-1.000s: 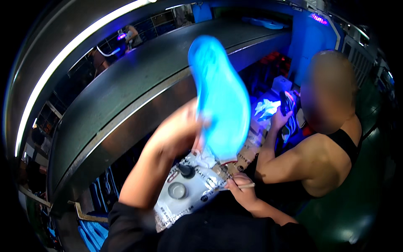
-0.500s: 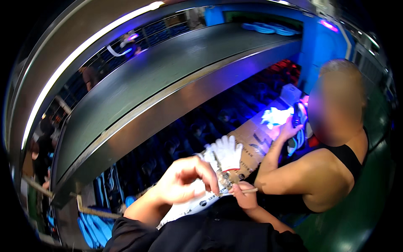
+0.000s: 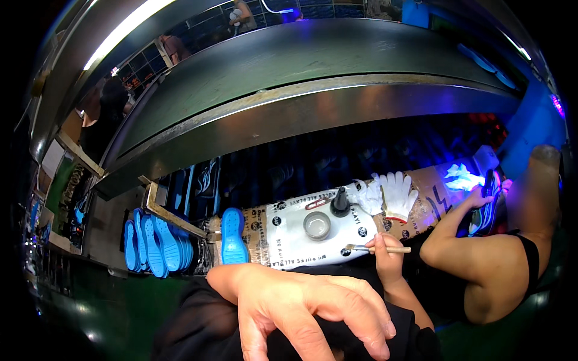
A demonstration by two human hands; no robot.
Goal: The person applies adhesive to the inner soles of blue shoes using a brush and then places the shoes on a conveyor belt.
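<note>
In my right hand [image 3: 388, 259] is a slim wooden-handled brush [image 3: 360, 247], its bristles pointing left over the white sheet [image 3: 286, 240]. My left hand [image 3: 316, 307] hangs in front of me, palm down, with its fingers apart and nothing visible in them. A round grey tub [image 3: 316, 225] sits on the sheet, left of the brush tip. Beside the tub stands a black bottle with a pointed tip [image 3: 341, 204], and near it lies a small reddish tool [image 3: 315, 204]. To the left, a single blue shoe sole [image 3: 233, 237] rests on the cardboard-covered bench.
Several blue soles [image 3: 159, 246] lean together at the left. White gloves [image 3: 397, 195] lie beyond the brush. A wide dark conveyor belt [image 3: 301, 57] with a metal edge runs across the back. At right, a co-worker [image 3: 475, 265] holds a shoe [image 3: 484, 207].
My view has turned leftward, bringing the tub, bottle and single sole into sight. My left hand has come away from the brush, toward me. The brush stays in my right hand.
</note>
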